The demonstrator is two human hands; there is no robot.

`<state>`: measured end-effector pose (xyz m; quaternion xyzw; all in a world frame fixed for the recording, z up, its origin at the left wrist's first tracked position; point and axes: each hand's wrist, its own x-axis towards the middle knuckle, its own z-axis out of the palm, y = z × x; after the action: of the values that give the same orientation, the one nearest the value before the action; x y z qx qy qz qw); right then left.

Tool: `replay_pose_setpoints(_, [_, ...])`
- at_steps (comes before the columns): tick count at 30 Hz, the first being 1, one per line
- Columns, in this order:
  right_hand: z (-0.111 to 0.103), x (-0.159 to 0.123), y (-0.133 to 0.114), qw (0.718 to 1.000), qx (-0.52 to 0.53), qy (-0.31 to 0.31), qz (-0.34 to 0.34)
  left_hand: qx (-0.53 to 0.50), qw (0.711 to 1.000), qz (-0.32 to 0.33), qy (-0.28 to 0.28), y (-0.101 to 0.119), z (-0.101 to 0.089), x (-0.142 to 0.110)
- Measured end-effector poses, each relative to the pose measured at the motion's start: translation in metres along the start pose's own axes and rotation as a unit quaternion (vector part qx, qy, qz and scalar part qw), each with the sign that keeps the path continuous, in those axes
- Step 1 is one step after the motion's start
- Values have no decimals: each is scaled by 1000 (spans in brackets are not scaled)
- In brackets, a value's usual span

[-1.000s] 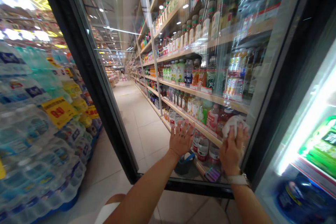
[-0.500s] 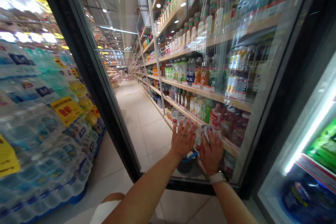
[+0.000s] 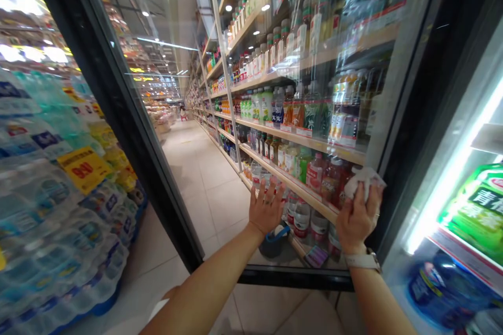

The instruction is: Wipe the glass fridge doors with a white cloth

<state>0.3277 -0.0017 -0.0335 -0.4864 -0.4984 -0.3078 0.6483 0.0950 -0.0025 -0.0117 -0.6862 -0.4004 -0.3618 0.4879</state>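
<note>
White cloth [image 3: 364, 182] bunches under the fingers of my right hand [image 3: 357, 218], curled against the glass door [image 3: 294, 278] near its right edge; my left hand [image 3: 267, 208] lies open on the same pane, fingers spread and empty, well apart, with bottles [image 3: 316, 177] on shelves [image 3: 310, 194] behind.

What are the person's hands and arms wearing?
No gloves; both forearms are bare. The right hand has a wristwatch with a pale strap and a thin ring. The left hand also has a thin ring. A white sleeve shows beside the left arm at the bottom of the view.
</note>
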Motion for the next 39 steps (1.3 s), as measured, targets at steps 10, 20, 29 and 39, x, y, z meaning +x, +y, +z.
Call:
replay_pose_setpoints(10, [18,-37,-85,994,61,-75,-47,-4,1000,3,5,3,-2,-1])
replay_pose_setpoints(20, [8,-25,-37,989,22,-104,-105,-7,1000,3,7,1,-2,-1])
replay_pose_setpoints(29, [5,-9,-9,998,19,2,53,-8,1000,-2,-2,4,-5,-1])
replay_pose_setpoints(39, [17,-65,-92,981,106,-141,-78,-12,1000,-1,-2,7,-8,0])
